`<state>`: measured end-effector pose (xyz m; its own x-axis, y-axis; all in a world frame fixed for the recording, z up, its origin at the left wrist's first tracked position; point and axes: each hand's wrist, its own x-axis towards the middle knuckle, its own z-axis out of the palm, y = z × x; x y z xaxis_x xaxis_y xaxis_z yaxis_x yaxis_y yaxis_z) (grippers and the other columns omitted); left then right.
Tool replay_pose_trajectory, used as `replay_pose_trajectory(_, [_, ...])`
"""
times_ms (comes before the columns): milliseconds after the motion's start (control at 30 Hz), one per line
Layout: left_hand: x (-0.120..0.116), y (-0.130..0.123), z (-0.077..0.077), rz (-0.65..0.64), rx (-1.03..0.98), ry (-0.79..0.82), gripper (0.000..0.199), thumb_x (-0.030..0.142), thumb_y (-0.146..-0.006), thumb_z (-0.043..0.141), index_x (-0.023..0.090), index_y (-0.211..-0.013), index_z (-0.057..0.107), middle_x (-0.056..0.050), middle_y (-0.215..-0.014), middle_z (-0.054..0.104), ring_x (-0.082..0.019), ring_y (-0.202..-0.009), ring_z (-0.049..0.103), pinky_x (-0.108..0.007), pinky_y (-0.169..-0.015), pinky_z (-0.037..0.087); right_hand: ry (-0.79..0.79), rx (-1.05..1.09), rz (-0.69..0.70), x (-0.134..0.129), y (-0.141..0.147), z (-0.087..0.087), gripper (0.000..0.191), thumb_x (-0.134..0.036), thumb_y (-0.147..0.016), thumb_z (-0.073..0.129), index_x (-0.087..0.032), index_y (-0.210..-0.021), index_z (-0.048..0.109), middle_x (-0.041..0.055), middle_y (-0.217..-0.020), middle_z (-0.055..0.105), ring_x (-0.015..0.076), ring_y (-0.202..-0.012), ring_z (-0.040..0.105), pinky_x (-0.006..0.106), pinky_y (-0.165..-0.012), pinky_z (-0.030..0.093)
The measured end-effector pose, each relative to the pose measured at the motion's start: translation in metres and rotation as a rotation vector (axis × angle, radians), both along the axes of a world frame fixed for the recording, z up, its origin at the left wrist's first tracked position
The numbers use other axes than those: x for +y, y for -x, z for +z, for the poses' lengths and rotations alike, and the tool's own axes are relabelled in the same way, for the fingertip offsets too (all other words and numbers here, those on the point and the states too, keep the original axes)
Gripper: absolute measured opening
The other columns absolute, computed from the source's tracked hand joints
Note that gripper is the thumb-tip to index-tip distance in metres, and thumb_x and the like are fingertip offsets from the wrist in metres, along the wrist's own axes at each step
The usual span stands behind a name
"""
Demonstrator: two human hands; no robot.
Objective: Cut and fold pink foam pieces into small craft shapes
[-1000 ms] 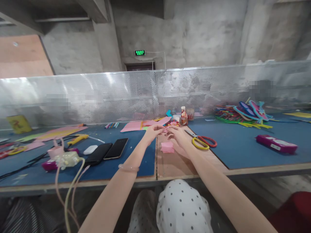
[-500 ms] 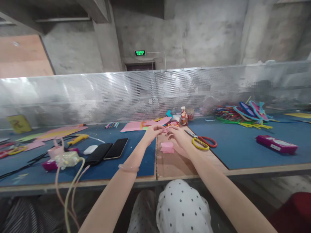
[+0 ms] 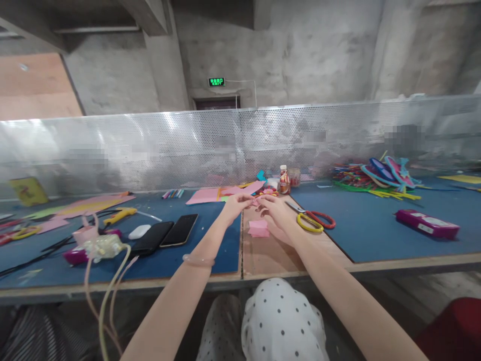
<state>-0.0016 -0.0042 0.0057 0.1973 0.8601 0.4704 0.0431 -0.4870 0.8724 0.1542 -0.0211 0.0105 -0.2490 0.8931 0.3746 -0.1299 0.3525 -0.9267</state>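
Observation:
Over the bare wooden strip in the middle of the table, my left hand (image 3: 237, 206) and my right hand (image 3: 273, 209) meet fingertip to fingertip. Between them they pinch a small piece of pink paper (image 3: 256, 201), partly hidden by the fingers. Nearer to me, a few small pink paper pieces (image 3: 259, 228) lie stacked on the wood. Scissors (image 3: 310, 220) with one yellow and one red handle rest just right of my right hand. Beyond the fingers sits a pink flower-like shape (image 3: 269, 191), partly covered.
Larger pink sheets (image 3: 203, 196) lie behind my left hand, near a small bottle (image 3: 284, 179). Two black phones (image 3: 179, 230) and a hot glue gun (image 3: 120, 215) are on the left. At right are a purple box (image 3: 427, 223) and a pile of pipe cleaners (image 3: 353, 178).
Almost nothing differs. Both hands stay in the same place with the pink paper between their fingertips.

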Motion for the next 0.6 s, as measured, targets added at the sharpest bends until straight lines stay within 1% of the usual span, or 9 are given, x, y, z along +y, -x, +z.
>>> replay_pose_trajectory(333, [-0.0016, -0.0007, 0.0010, 0.012, -0.024, 0.011, 0.027, 0.030, -0.062, 0.067, 0.013, -0.082, 0.065, -0.007, -0.078, 0.067, -0.015, -0.074, 0.060, -0.030, -0.071, 0.045, 0.007, 0.014, 0.012, 0.0006, -0.0003, -0.0003, 0.014, -0.028, -0.064, 0.061, -0.016, -0.072, 0.060, 0.0045, -0.075, 0.062, 0.0111, -0.058, 0.056, 0.021, -0.047, 0.041])
replay_pose_trajectory(600, [0.0036, 0.0005, -0.0017, 0.016, -0.024, 0.003, 0.026, 0.031, -0.062, 0.068, 0.013, -0.081, 0.065, -0.006, -0.079, 0.067, -0.015, -0.074, 0.060, -0.030, -0.072, 0.046, 0.012, 0.038, 0.025, 0.0002, 0.0000, 0.0004, 0.012, -0.026, -0.063, 0.058, -0.016, -0.070, 0.060, 0.0046, -0.075, 0.062, 0.0113, -0.058, 0.055, 0.021, -0.046, 0.040])
